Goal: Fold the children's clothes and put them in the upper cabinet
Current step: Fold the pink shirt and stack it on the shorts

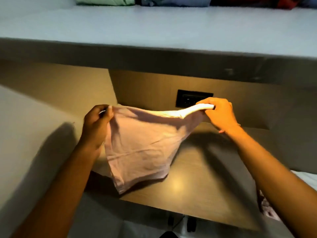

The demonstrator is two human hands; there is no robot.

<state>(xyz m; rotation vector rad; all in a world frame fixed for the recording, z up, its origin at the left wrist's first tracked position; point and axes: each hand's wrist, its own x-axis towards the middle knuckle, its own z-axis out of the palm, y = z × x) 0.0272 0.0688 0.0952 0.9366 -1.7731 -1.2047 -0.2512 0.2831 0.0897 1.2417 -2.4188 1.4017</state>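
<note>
A small pale pink garment (142, 148) hangs in the air above a wooden desk (197, 186). My left hand (97, 124) pinches its upper left corner. My right hand (219, 114) grips the upper right corner, pulled taut toward the wall. The lower hem droops down and touches the desk surface. Above, a grey shelf (154, 28) carries folded clothes at its back edge: a green one (104, 0), a blue one (176, 1) and a red one (267, 2).
A black wall socket (187, 100) sits in the wooden back panel behind my right hand. A patterned cloth (267, 208) lies at the right, partly hidden by my forearm. A grey side wall (25, 134) stands on the left. Chair legs show under the desk edge.
</note>
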